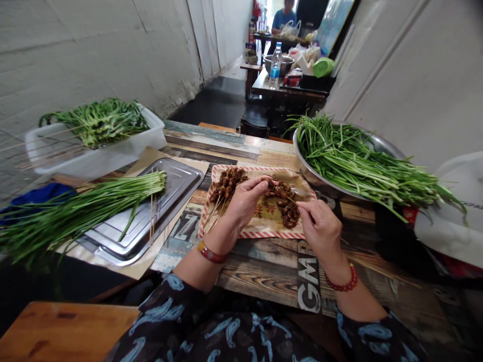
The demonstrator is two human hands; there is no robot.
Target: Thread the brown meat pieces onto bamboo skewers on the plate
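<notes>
My right hand [320, 226] pinches the end of a thin wooden skewer [290, 199]. Brown, glossy, segmented morsels [279, 190] sit along its other end, where the thumb and fingers of my left hand [245, 201] close on them. Both hands are above a rectangular tray [260, 234] with a red-and-white striped rim. More loose brown morsels [290, 213] lie in its right part. At the tray's left, a bunch of loaded skewers [228, 183] rests with the bare sticks pointing toward me. My left fingertips are partly hidden by the morsels.
To the left, chives [124, 198] lie across a metal tray lid [181, 176], with bare sticks [152, 216] beside them. Behind stands a white plastic bin [151, 128] of skewered greens. A metal bowl [385, 143] heaped with chives is at right. A person [282, 20] sits far back.
</notes>
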